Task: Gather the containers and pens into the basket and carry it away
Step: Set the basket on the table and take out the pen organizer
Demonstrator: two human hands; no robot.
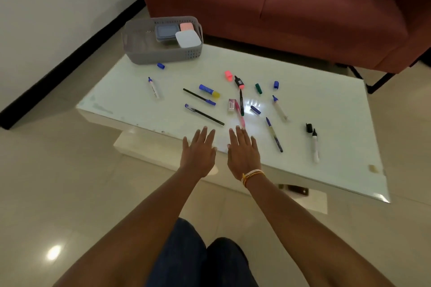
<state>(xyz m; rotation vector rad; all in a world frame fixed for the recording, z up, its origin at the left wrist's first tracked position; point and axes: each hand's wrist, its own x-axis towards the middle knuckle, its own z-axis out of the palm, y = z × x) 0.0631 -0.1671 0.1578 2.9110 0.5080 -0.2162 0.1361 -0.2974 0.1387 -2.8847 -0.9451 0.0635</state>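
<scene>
Both hands, left hand [198, 150] and right hand [243, 151], hover flat with fingers straight, holding nothing. Basket [163, 53] sits at 11 o'clock with the containers [187, 38]; scattered pens [204, 114] and loose caps [276, 84] could easily roll off the glass table [338, 170].

Lighting's pretty soft and even indoors, a bit dim with a warm cast. Looks like it comes from overhead: there's a cluster of bright glare spots on the glossy white glass-topped coffee table [303, 91], right by the pens in the middle, and another round hotspot on the shiny beige floor tiles [53, 251] at lower left. Shadows are faint, only thin ones under the pens. The whole frame is soft and slightly smeared, worst around the grey perforated plastic basket [163, 41] at the far corner. Wide-angle bend is obvious too: the black skirting board [70, 60] and table edges lean and curve toward the borders.
</scene>
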